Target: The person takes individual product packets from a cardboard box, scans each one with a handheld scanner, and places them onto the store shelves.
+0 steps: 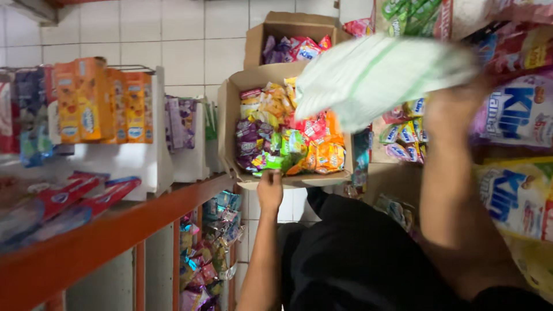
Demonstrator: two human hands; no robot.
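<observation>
We look down along both forearms into a shop corner walled with white tiles.

Left hand: raised to the lower front edge of an open cardboard box, fingers curled together against the cardboard from below. We read it as gripping the rim, thumb side hidden. The box is tilted toward us and packed with small snack packets in purple, green, orange, red and yellow.

Right hand: lifted high and heavily blurred. It is closed on the right end of a large soft pack, white with green stripes, which stretches leftward over the top right corner of the box. We cannot make out the individual fingers, only that the pack is in the grip.

Behind the first box stands a second cardboard box, flaps up, holding more purple and red packets.

To the left, an orange shelf board carries a white display rack holding orange cartons, with red flat boxes lying in front. Below the board hang strips of shiny sachets.

To the right, large detergent bags in yellow, pink and blue are stacked, just beside the right forearm. Small sachets hang between those bags and the box. Dark clothing fills the bottom of the view.
</observation>
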